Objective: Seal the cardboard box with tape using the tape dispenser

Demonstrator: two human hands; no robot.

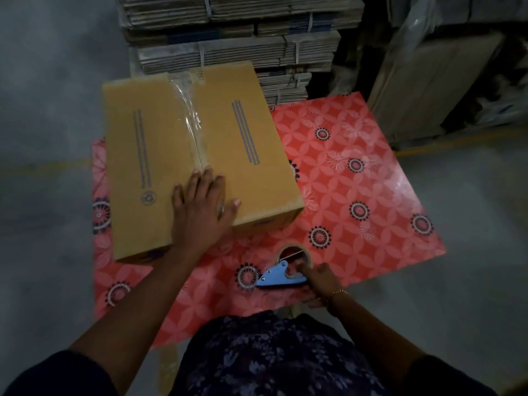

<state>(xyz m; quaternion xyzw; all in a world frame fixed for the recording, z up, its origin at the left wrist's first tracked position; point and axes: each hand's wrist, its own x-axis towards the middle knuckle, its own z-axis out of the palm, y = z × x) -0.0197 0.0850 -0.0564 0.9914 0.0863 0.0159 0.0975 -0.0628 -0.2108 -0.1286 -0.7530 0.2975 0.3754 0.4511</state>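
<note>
A brown cardboard box [160, 155] lies on the red patterned table [357, 178], flaps closed, with clear tape running along its centre seam at the far half. My left hand [201, 207] rests flat on the near end of the seam, fingers spread. The blue tape dispenser [278, 275] with its tape roll [294, 254] sits on the table near the front edge, right of the box. My right hand [317, 281] grips the dispenser's handle end.
Stacks of bundled flat cardboard [237, 32] stand behind the table. More boards and plastic wrap [434, 81] lean at the back right. Grey floor [45, 110] surrounds the table. The right half of the table bears nothing.
</note>
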